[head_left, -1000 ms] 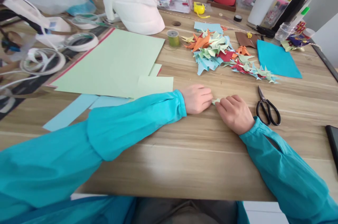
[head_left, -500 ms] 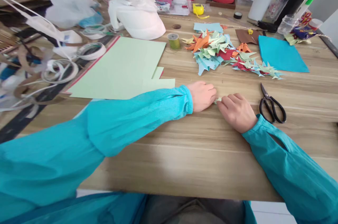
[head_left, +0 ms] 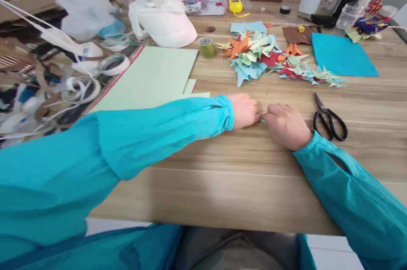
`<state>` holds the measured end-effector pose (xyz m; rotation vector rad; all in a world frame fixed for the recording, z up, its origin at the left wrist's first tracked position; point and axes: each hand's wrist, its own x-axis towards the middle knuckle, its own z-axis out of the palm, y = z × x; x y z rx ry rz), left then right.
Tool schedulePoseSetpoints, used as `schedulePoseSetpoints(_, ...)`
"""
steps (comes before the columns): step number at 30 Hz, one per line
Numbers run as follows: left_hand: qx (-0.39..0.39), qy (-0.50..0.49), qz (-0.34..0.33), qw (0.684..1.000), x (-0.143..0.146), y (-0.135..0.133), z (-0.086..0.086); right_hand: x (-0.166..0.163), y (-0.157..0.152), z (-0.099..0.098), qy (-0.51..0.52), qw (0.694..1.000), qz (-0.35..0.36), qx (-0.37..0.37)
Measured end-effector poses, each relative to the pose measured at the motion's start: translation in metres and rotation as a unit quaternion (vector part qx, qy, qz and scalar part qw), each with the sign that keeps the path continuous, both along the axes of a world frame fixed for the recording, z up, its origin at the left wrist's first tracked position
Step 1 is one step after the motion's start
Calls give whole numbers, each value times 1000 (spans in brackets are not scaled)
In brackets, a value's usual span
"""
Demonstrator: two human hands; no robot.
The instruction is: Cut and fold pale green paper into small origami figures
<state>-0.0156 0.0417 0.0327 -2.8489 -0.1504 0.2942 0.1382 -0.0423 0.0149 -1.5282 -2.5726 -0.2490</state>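
My left hand (head_left: 245, 111) and my right hand (head_left: 285, 125) meet low over the wooden table, fingers closed. Between their fingertips a sliver of pale green paper (head_left: 262, 120) shows; the rest of it is hidden under the fingers. To the right of my right hand lie black-handled scissors (head_left: 328, 118), blades pointing away from me. Beyond both hands is a heap of folded paper pieces (head_left: 251, 56) in green, orange, red and light blue. Large pale green sheets (head_left: 149, 77) lie beyond my left sleeve, a red sheet edge showing beneath.
A spool of yellow-green thread (head_left: 207, 47) stands left of the heap. Bright blue paper (head_left: 343, 54) and brown paper (head_left: 297, 35) lie to its right. Farther back are a yellow tape measure (head_left: 235, 6) and a white wrapped container (head_left: 162, 20). Tape rolls and cords (head_left: 82, 87) clutter the left side.
Less of the green paper shows between my fingertips now. My hands stay close together at nearly the same place, and the view has shifted slightly.
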Motion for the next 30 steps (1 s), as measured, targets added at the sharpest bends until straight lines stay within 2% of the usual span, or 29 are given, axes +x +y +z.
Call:
schedulePoseSetpoints(6, -26, 57, 47, 997, 4, 4, 7, -1, 0, 1, -9, 1000, 5, -2)
schedulePoseSetpoints(11, 7, 84, 31, 996, 6, 0, 9, -1, -1, 1, -16, 1000, 14, 7)
schedulePoseSetpoints(23, 52, -60, -77, 994, -8, 4, -12, -8, -5, 7, -52, 995, 87, 15)
schedulePoseSetpoints(30, 62, -62, -69, 994, -10, 7, -13, -9, -5, 9, -62, 995, 71, -2)
